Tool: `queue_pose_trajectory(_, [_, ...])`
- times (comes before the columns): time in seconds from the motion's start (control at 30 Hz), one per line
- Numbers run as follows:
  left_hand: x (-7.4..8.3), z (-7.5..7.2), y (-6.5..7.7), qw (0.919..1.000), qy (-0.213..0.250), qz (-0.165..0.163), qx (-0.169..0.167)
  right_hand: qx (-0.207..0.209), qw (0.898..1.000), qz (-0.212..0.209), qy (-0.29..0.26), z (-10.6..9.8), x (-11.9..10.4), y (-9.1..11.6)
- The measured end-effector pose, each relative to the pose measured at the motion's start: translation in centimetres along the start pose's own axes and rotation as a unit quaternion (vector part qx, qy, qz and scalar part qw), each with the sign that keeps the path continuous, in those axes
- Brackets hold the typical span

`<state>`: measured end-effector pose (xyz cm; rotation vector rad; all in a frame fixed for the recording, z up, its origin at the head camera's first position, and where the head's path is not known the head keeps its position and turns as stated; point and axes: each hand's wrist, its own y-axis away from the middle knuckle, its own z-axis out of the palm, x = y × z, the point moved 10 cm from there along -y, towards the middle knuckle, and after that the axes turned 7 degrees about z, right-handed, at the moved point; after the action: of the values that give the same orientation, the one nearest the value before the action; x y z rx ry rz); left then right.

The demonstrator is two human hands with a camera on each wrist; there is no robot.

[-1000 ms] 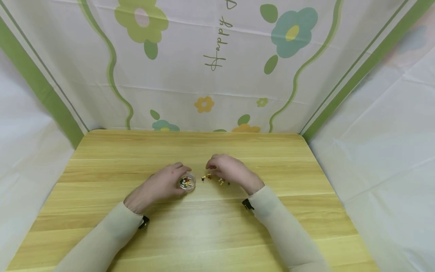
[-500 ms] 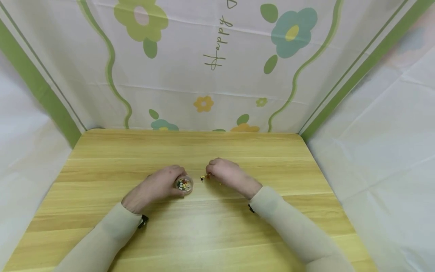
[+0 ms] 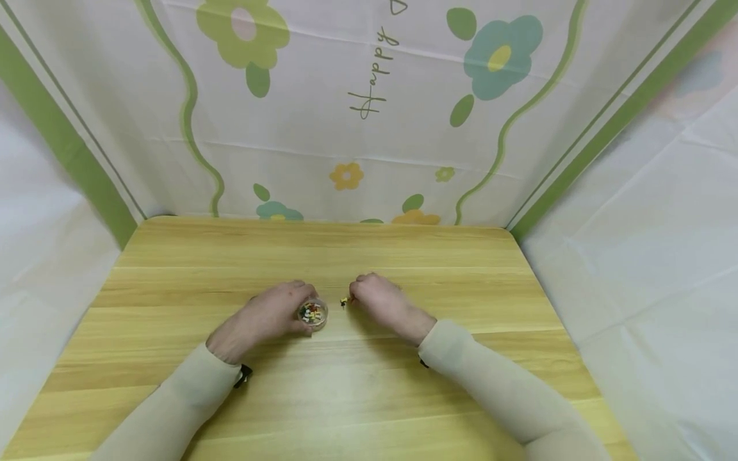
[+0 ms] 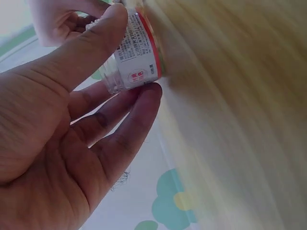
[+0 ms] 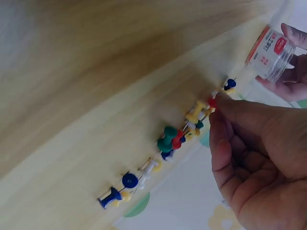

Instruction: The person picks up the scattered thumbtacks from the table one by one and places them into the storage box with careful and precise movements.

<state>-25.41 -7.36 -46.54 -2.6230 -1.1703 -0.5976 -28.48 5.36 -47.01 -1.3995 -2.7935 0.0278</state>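
My left hand [image 3: 262, 320] holds a small clear jar [image 3: 313, 314] upright on the table, thumb on one side and fingers on the other. Coloured push pins lie inside it, and a white label [image 4: 138, 52] with a red band wraps its wall. To the right of the jar, my right hand [image 3: 386, 307] is down at a loose row of push pins [image 5: 195, 115]. Its thumb and forefinger pinch a red push pin [image 5: 212, 102] among them. In the head view this hand covers most of the row; a few yellow and dark pins [image 3: 344, 301] show beside the fingertips.
Green push pins [image 5: 167, 139] and blue push pins [image 5: 111, 196] lie farther along the row, needles pointing various ways. The wooden table [image 3: 346, 397] ends at the back against a flower-printed cloth [image 3: 403, 128]. Plain white cloth [image 3: 651, 269] hangs at the right.
My left hand and the jar have shifted slightly left and nearer, then stayed put. My right hand has come down onto the pins, its fingers drawing together.
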Motion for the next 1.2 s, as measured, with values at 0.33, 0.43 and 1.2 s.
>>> queue_pose_trajectory(0.33, [0.8, -0.4, 0.1, 0.9989, 0.014, 0.044, 0.008, 0.0, 1.0, 0.02, 0.003, 0.3, -0.3, 0.0])
queue_pose_trajectory(0.43, [0.8, -0.2, 0.0, 0.9982, 0.036, 0.046, 0.011, -0.004, 0.999, 0.03, -0.01, 0.2, -0.2, 0.0])
queue_pose_trajectory(1.2, [-0.1, 0.2, 0.0, 0.9962, 0.082, 0.024, 0.018, 0.033, 0.988, -0.05, -0.145, -2.8, -5.1, 0.5])
